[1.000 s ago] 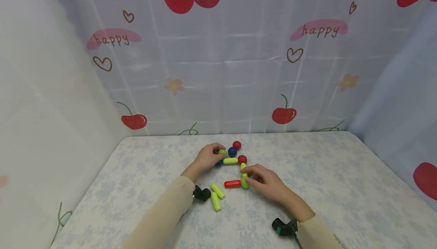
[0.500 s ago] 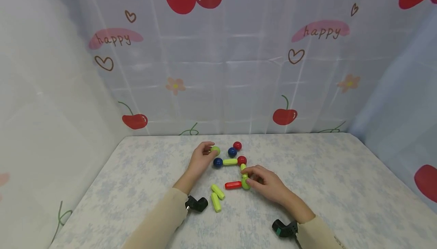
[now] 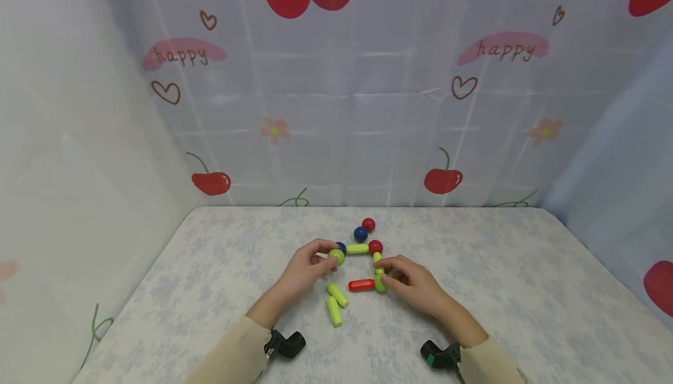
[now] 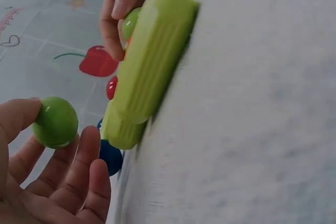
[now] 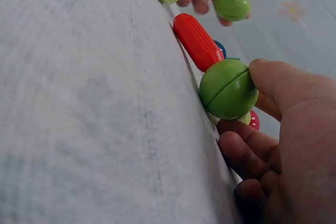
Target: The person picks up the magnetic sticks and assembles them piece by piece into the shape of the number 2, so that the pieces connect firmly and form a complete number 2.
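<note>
My left hand (image 3: 302,270) pinches a green ball (image 4: 55,122) between thumb and fingertips, raised off the table. In the head view that ball partly covers a blue ball (image 3: 342,247). From the blue ball a yellow-green rod (image 3: 357,249) runs right to a red ball (image 3: 375,246). Another yellow-green rod (image 3: 377,257) leads toward me to a second green ball (image 5: 228,89), with a red rod (image 3: 361,285) pointing left from it. My right hand (image 3: 412,284) holds this corner ball, thumb on top, low at the table. Fingers hide part of the second rod.
Two loose yellow-green rods (image 3: 334,312) lie left of the red rod, nearer to me. Behind the joined pieces sit a loose blue ball (image 3: 360,234) and a red ball (image 3: 368,224). A printed curtain (image 3: 336,138) hangs along the table's back edge.
My left hand first drew the green ball left, away from the blue ball, then brought it nearer to me, in front of the blue ball. My right hand stays at the corner ball.
</note>
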The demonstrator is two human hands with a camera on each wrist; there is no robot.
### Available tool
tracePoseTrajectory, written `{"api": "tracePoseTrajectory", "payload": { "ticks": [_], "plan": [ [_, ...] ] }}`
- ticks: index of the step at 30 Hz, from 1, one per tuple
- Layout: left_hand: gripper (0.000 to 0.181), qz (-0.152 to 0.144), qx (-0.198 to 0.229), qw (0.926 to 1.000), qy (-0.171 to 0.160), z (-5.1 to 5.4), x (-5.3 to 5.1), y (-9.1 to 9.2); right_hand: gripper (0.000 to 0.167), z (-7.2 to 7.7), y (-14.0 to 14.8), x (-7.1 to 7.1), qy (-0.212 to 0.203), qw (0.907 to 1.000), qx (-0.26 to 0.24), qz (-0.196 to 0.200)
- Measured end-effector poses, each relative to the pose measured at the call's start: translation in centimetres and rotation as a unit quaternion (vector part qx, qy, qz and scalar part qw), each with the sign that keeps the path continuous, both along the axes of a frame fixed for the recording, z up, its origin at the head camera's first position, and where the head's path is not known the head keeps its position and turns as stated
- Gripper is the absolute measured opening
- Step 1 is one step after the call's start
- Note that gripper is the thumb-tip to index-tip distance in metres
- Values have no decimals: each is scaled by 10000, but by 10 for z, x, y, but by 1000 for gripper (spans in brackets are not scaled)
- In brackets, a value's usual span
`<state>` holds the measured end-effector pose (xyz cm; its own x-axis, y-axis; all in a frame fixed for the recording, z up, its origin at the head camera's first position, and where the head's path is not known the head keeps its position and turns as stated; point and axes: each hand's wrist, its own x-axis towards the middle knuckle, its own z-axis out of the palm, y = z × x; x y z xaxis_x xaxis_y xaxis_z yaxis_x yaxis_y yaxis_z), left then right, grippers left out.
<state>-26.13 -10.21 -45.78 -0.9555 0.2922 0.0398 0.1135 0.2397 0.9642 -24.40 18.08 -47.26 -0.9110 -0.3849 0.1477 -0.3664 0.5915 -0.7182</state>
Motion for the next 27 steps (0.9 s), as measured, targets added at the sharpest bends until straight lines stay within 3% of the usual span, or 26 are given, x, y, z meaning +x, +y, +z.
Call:
{"api": "tracePoseTrajectory", "payload": {
  "ticks": [5,13,21,27],
  "plan": [
    [31,-351,-455,9983,78,-9,9,-1,30,-1,0,2,17,10000,-1,30],
    [30,-496,-1104,9918,411,-17,12,-3,31,-1,0,4,43,10000,50,32],
    [25,-748,-1610,9813,744,-12,13,-4,30,-1,1,1,132,9999,91,31],
    [25,-941,-1746,9770,789,-9,12,-5,30,-2,2,0,347,9993,51,112]
  ]
}}
